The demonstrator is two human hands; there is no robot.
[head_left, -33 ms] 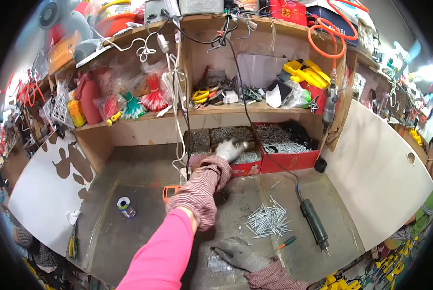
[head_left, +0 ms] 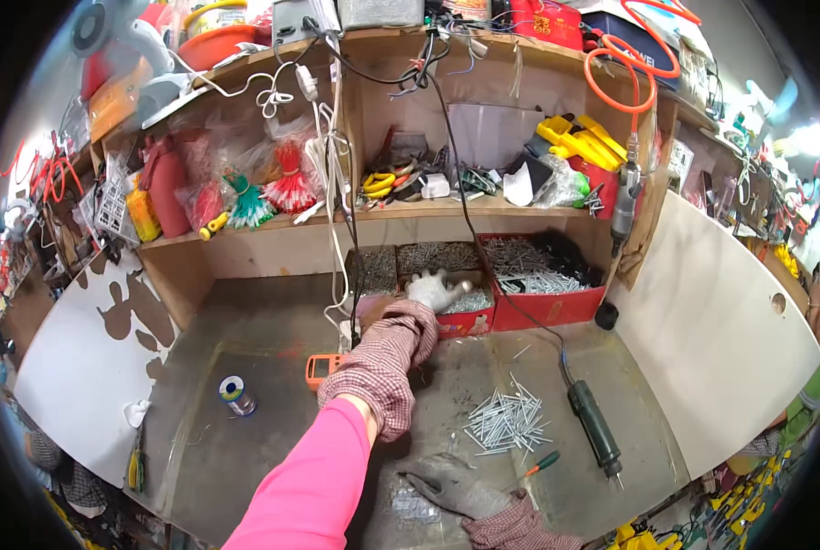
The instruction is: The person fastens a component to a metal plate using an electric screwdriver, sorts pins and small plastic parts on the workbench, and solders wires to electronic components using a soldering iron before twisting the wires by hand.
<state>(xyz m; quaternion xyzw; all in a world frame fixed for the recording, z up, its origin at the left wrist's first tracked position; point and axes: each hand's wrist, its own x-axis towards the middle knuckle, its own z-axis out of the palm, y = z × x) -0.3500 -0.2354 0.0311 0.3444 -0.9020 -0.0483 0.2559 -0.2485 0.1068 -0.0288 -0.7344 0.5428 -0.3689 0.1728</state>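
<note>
My left hand (head_left: 436, 291), in a white glove, reaches into the front compartment of a red box (head_left: 470, 322). Its visible fingers are spread among small silvery screws (head_left: 472, 301), and the tips are partly hidden. My right hand (head_left: 460, 486), in a grey glove, rests low on the bench with its fingers stretched to the left. Just below those fingers lies a clear, shiny bundle (head_left: 415, 505). A small screwdriver (head_left: 545, 461) with a green and orange handle lies by the right wrist. Beyond it is a loose pile of long screws (head_left: 509, 421).
A dark green electric screwdriver (head_left: 595, 429) lies at right, its cord running up. A second red box (head_left: 549, 310) holds long screws. A solder spool (head_left: 237, 396) and an orange meter (head_left: 323, 368) stand at left. White cables (head_left: 339, 247) hang from the shelf (head_left: 401, 210).
My left hand's fingers, blurred before, now look sharper and more spread over the screws. The view has shifted slightly. My right hand has kept its place.
</note>
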